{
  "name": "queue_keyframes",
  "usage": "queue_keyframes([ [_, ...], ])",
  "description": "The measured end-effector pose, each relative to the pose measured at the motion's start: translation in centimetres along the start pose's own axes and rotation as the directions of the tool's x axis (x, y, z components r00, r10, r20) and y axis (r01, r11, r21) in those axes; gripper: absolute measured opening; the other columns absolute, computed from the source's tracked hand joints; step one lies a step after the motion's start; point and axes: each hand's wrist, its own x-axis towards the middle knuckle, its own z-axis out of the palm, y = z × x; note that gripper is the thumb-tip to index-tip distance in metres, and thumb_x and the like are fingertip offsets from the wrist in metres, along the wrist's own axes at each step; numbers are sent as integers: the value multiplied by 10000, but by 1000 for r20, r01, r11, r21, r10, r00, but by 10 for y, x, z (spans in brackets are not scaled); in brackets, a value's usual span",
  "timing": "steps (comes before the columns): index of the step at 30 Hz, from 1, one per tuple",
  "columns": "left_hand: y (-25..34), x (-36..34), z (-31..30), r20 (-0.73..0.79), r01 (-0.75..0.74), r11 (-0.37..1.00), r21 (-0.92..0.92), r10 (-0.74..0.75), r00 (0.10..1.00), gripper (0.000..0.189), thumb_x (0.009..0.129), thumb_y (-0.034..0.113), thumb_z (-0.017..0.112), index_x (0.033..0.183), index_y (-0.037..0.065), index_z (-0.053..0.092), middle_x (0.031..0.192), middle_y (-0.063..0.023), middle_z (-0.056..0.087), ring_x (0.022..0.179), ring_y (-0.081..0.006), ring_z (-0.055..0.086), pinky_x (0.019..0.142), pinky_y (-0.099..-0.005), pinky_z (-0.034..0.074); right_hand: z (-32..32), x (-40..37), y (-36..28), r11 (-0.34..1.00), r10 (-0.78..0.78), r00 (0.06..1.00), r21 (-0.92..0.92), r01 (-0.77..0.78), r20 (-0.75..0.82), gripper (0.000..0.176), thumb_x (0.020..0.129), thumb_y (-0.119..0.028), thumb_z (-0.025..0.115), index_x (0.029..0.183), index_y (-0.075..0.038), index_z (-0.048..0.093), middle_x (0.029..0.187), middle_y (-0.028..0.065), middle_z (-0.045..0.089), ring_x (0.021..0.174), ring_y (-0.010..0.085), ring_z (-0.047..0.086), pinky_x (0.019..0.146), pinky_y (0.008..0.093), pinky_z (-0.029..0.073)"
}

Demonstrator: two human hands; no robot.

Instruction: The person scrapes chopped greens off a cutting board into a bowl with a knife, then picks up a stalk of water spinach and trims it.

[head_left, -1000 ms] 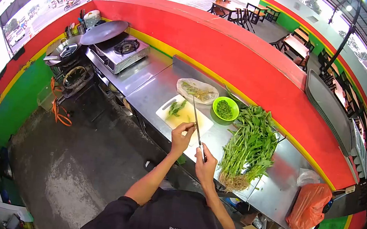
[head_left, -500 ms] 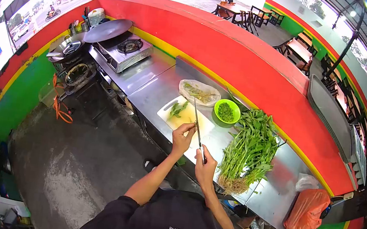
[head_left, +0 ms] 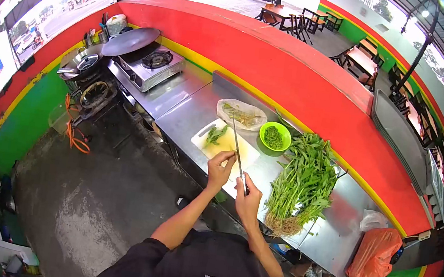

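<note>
My right hand (head_left: 248, 198) is closed around the handle of a long knife (head_left: 236, 138), its blade pointing away from me above the cutting board. My left hand (head_left: 219, 170) pinches close beside the blade; what lies between its fingertips is too small to make out. Under both hands is a white cutting board (head_left: 198, 140) with a yellowish middle. Some leafy greens (head_left: 215, 135) lie on its left part. Just beyond the board, a clear plastic bag (head_left: 260, 120) holds pale stems. To its right stands a bright green bowl (head_left: 287, 140) of chopped greens (head_left: 273, 137).
A large bunch of rooted leafy greens (head_left: 306, 176) lies right of the board on the steel counter (head_left: 184, 103). Farther right sits an orange plastic bag (head_left: 372, 256). A gas stove (head_left: 156, 67) with a wok lid is at far left. A red wall (head_left: 276, 56) borders the counter.
Both hands and the knife stay nearly in place. The blade tip has shifted very slightly left, and the whole view has moved a little.
</note>
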Motion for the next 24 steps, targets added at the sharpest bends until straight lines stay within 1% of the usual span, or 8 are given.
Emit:
queue_keyframes([
  [8,0,0,-5,34,41,999,21,-42,999,171,898,-1,666,1066,-21,694,961,-86,716,907,-141,689,809,-269,534,2,-7,-1,997,48,999,52,-48,-1,399,965,-208,634,1275,41,611,685,8,609,560,31,455,489,225,347],
  [10,0,2,-4,33,10,997,-77,-7,999,192,898,23,684,1086,-17,682,969,-84,712,884,-143,683,794,-281,540,3,-6,1,997,59,998,58,-59,9,340,975,-186,609,1236,31,625,697,74,634,624,81,559,549,270,452],
  [13,0,1,-10,86,-20,1000,-25,22,996,253,881,45,716,1130,15,687,1006,-96,707,849,-151,671,737,-280,540,2,-8,-1,995,88,996,50,-89,19,354,970,-189,621,1250,27,626,696,45,617,619,64,521,534,248,423],
  [14,5,-1,-10,67,-26,1000,-6,26,997,226,886,51,710,1109,14,697,1002,-101,713,838,-156,678,724,-283,543,3,-8,1,995,65,998,74,-65,7,353,970,-188,621,1250,27,627,693,39,611,617,60,513,530,244,416],
  [15,4,-2,-9,50,-6,1000,-7,6,999,213,886,45,709,1094,2,698,991,-104,719,846,-155,686,739,-284,547,3,-8,2,992,97,995,75,-98,19,348,973,-159,615,1263,35,622,738,-4,614,623,24,482,500,210,353],
  [20,9,-2,-13,42,7,1000,27,-8,999,184,894,60,696,1063,-13,712,972,-119,729,845,-154,699,749,-279,552,2,-12,-1,996,60,998,69,-62,30,308,979,-149,607,1225,32,637,731,-10,600,629,26,481,508,214,363],
  [22,11,-1,-13,21,12,1000,24,-13,1000,188,889,54,696,1064,-14,711,964,-125,729,834,-158,702,744,-277,552,-1,-13,-1,997,68,996,39,-70,49,356,965,-169,624,1249,45,622,711,46,620,637,59,522,525,244,407],
  [24,12,0,-15,-26,-16,1000,-22,16,1000,182,894,30,680,1069,-13,706,914,-129,714,795,-173,692,705,-278,545,-1,-16,-3,998,40,997,38,-43,64,354,965,-162,620,1244,56,620,720,49,625,641,68,537,535,248,423],
])
